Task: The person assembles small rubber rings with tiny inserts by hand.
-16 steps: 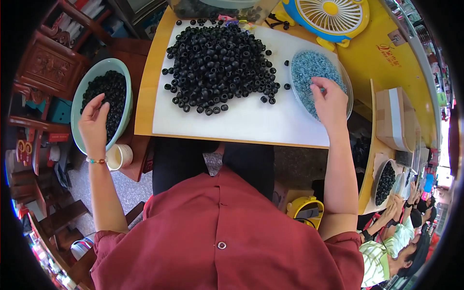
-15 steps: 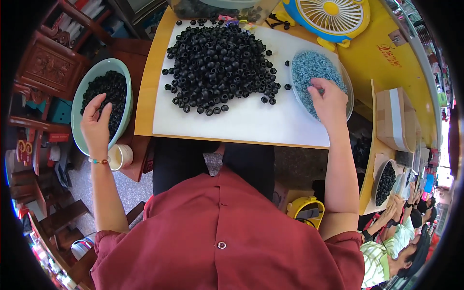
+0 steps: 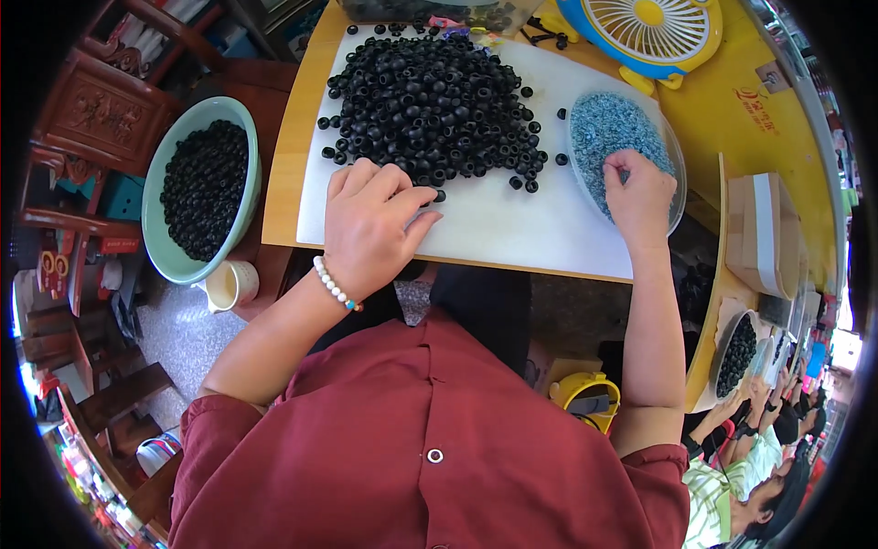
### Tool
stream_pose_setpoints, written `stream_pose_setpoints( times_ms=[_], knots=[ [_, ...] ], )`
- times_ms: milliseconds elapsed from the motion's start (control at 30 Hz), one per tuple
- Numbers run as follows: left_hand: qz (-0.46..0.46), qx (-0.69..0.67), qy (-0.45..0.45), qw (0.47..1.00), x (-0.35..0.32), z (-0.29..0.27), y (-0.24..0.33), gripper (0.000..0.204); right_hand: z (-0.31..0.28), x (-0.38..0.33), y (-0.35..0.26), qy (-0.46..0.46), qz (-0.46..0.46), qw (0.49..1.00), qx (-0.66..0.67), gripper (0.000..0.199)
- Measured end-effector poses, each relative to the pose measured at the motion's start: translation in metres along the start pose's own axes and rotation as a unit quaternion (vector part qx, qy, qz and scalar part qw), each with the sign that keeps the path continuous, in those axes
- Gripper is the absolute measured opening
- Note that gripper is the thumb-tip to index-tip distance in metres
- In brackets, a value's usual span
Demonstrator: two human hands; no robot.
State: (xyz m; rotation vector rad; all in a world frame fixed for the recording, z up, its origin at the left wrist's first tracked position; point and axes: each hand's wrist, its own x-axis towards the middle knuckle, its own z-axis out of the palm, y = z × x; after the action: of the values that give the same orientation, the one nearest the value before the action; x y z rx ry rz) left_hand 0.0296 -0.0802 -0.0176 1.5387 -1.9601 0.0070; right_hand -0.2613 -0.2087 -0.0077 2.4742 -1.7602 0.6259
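Observation:
A heap of small black hollow round pieces [image 3: 421,105], like caps or thick beads, lies on a white board [image 3: 512,229]. At its near edge is my left hand [image 3: 373,224], palm down, thumb apart from the index finger; the other fingertips reach to the closest pieces. On the right, a clear oval tray [image 3: 678,157] holds many tiny light-blue beads [image 3: 608,119]. Over the tray's near part is my right hand [image 3: 643,197], thumb and index finger pressed together. Whatever lies in that pinch is too small to make out.
Left of the table stands a pale green basin [image 3: 253,174] full of black pieces, with a cream cup [image 3: 233,285] beside it. A blue-and-yellow fan [image 3: 649,32] is at the back right. Cardboard box [image 3: 761,233] and other people [image 3: 741,494] are at far right.
My left hand has moved right, from over the green basin to the near edge of the black heap. The right hand stays at the blue beads, its thumb and index finger pinched.

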Motion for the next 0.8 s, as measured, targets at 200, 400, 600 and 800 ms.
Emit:
stream_pose_setpoints(
  times_ms=[200, 400, 600, 800],
  knots=[
    [0.007, 0.043, -0.002, 0.999, 0.008, 0.010, 0.003, 0.015, 0.004, -0.001, 0.001, -0.009, -0.004, 0.999, -0.031, 0.002],
    [0.020, 0.042, 0.008, 0.999, 0.008, 0.010, 0.007, 0.012, -0.001, -0.004, 0.004, 0.006, 0.036, 0.999, 0.018, 0.005],
    [0.030, -0.011, 0.058, 0.998, 0.007, 0.003, 0.013, 0.012, -0.019, -0.013, 0.010, 0.032, 0.129, 0.973, 0.187, 0.015],
    [-0.314, -0.550, -0.061, 0.772, -0.014, -0.009, 0.036, 0.009, -0.043, -0.059, -0.062, -0.087, 0.195, 0.776, 0.594, 0.014]
  ],
)
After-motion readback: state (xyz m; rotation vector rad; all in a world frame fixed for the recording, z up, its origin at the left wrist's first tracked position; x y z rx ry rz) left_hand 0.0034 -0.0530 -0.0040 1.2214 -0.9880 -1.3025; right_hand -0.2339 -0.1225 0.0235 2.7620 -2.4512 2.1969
